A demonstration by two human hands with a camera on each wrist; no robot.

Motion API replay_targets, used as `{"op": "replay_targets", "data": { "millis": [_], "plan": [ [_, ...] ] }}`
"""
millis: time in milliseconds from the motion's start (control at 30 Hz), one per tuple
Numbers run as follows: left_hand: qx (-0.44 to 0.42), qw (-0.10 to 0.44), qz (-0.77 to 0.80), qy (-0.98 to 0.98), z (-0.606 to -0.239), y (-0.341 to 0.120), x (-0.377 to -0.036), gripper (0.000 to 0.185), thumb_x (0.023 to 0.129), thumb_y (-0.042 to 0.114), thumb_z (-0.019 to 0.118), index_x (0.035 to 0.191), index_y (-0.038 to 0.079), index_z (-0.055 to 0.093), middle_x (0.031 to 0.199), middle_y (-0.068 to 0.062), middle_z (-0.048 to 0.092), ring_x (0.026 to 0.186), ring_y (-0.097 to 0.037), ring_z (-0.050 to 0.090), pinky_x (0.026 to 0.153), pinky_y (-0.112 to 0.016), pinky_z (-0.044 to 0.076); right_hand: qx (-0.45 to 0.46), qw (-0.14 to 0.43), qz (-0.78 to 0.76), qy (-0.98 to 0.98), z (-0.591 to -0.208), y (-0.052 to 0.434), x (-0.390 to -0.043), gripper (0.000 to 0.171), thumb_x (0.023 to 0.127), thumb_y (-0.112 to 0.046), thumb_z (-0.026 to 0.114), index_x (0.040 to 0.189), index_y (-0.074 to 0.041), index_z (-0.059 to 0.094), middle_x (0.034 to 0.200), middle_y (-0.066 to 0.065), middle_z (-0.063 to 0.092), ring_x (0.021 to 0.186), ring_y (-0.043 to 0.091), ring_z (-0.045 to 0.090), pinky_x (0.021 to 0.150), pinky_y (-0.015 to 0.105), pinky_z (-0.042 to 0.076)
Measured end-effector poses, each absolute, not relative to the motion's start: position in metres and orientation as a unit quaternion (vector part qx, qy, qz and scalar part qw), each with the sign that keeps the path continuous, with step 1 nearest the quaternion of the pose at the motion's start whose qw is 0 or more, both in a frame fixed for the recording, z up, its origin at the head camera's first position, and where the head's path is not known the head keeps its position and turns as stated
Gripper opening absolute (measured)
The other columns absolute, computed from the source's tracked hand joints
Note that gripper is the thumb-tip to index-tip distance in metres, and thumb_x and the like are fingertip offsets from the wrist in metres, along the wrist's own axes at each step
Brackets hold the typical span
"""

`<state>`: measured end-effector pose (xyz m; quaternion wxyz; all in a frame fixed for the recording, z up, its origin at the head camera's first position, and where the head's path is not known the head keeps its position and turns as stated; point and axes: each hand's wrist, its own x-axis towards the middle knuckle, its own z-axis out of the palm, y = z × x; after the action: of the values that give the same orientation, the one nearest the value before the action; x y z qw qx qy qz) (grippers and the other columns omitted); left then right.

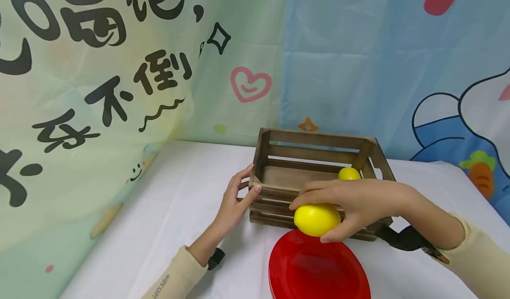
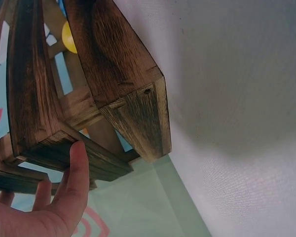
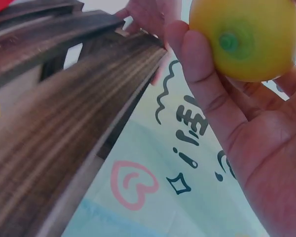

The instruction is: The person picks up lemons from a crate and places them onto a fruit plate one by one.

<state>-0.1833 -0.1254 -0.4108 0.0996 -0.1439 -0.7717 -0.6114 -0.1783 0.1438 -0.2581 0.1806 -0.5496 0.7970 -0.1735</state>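
- My left hand (image 1: 235, 197) is mostly straight, with the thumb touching the front left corner of the wooden box (image 1: 279, 192) and the fingers at its left side. A gentle press there should stop the box from sliding. Some fingertips hide behind the wood.
- The lemon (image 1: 316, 219) is up in front of the box's front wall, over the back of the red plate (image 1: 318, 268). I should lift it clear so it bumps neither one. I can't tell if it touches the wall.
- The plate's near edge is cut off in the head view.
- Another yellow fruit (image 1: 349, 173) is in the box's right end, and my right hand (image 1: 358, 199) hides its bottom.
- My right hand is curled round the lemon, only as wide as the fruit. A snug, soft squeeze should do. The right wrist view cuts off the lemon's top.
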Motion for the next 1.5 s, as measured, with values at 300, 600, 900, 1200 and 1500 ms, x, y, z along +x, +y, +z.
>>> {"op": "replay_targets", "data": {
  "millis": [300, 600, 900, 1200, 1500],
  "plan": [
    [-0.146, 0.108, -0.605, -0.775, -0.412, -0.127, -0.183, 0.057, 0.097, 0.024, 0.060, 0.150, 0.028, 0.038, 0.143, -0.007, 0.043, 0.125, -0.031, 0.051, 0.083, -0.038, 0.052, -0.560, 0.233, -0.201, 0.769, -0.287, 0.148, -0.161, 0.051, 0.085, -0.042, 0.069, 0.132, -0.032, 0.053, 0.125, -0.012, 0.055, 0.106, 0.004, 0.053, 0.080, 0.025, 0.052],
    [-0.147, 0.104, -0.611, -0.771, -0.414, -0.125, -0.183, 0.056, 0.098, 0.026, 0.060, 0.149, 0.028, 0.039, 0.143, -0.006, 0.043, 0.125, -0.032, 0.051, 0.083, -0.039, 0.051, -0.549, 0.305, -0.238, 0.741, -0.336, 0.149, -0.151, 0.052, 0.085, -0.042, 0.067, 0.133, -0.025, 0.053, 0.127, -0.012, 0.056, 0.108, 0.003, 0.052, 0.084, 0.027, 0.051],
    [-0.139, 0.104, -0.606, -0.776, -0.413, -0.124, -0.183, 0.056, 0.097, 0.026, 0.060, 0.149, 0.031, 0.039, 0.144, -0.003, 0.043, 0.125, -0.030, 0.051, 0.084, -0.043, 0.051, -0.552, 0.314, -0.274, 0.723, -0.367, 0.151, -0.146, 0.046, 0.089, -0.040, 0.068, 0.129, -0.023, 0.053, 0.122, -0.012, 0.058, 0.107, 0.001, 0.052, 0.083, 0.025, 0.050],
    [-0.139, 0.098, -0.610, -0.774, -0.411, -0.122, -0.181, 0.057, 0.097, 0.025, 0.060, 0.149, 0.032, 0.038, 0.144, -0.003, 0.042, 0.125, -0.028, 0.051, 0.085, -0.041, 0.050, -0.517, 0.322, -0.270, 0.746, -0.390, 0.155, -0.131, 0.047, 0.083, -0.037, 0.074, 0.125, -0.026, 0.055, 0.114, -0.014, 0.058, 0.100, -0.005, 0.050, 0.072, 0.020, 0.050],
    [-0.138, 0.103, -0.608, -0.775, -0.411, -0.124, -0.181, 0.056, 0.097, 0.024, 0.060, 0.149, 0.029, 0.039, 0.144, -0.005, 0.043, 0.126, -0.031, 0.051, 0.084, -0.040, 0.051, -0.526, 0.319, -0.272, 0.740, -0.403, 0.159, -0.124, 0.046, 0.085, -0.034, 0.073, 0.127, -0.027, 0.055, 0.115, -0.013, 0.058, 0.103, -0.005, 0.049, 0.073, 0.019, 0.050]
  ]
}}
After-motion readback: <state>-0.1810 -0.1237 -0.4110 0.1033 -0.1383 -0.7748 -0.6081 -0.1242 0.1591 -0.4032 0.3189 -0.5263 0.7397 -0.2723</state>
